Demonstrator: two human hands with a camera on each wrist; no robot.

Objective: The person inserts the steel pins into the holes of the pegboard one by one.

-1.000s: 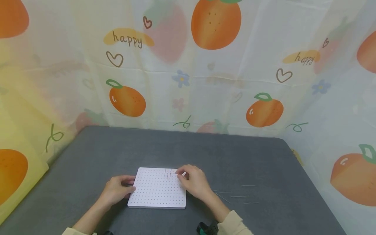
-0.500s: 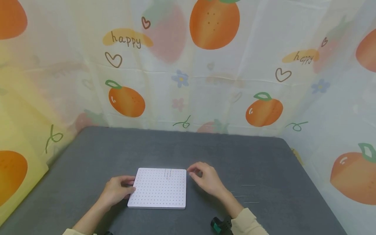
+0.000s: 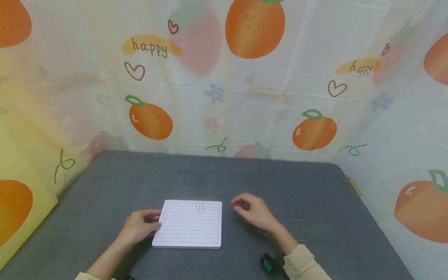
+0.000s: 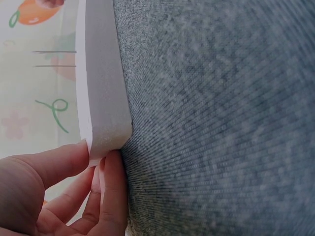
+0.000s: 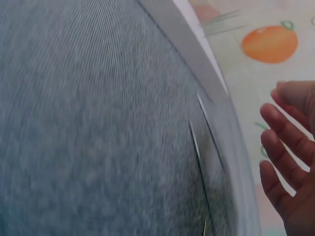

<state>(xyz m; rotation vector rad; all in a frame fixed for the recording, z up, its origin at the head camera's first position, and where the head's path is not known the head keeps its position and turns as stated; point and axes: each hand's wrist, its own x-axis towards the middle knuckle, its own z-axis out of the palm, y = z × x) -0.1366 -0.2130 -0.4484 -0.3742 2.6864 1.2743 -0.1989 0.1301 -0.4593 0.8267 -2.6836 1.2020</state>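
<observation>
A white board (image 3: 187, 229) dotted with rows of small holes lies flat on the table. Three thin rods (image 3: 199, 207) stand upright near its far edge; in the left wrist view rods (image 4: 55, 51) jut from the board's top face. My left hand (image 3: 139, 224) grips the board's left edge, its thumb (image 4: 66, 160) at the top edge and fingers below. To the right of the board, my right hand (image 3: 254, 212) hovers above the table, fingers loosely bent and thumb apart. Nothing shows between the fingers of that hand (image 5: 295, 147) in the right wrist view.
More thin metal rods (image 3: 295, 220) lie on the dark grey table cloth (image 3: 224, 177) at the right, some partly hidden behind my right forearm. The right wrist view shows a few of these rods (image 5: 198, 160) near the hand. A fruit-print curtain (image 3: 245, 97) hangs behind the table.
My right hand has drawn back from the board's far right corner, moving right across the table, and its forearm now covers some loose rods. The left hand and the board have stayed in place.
</observation>
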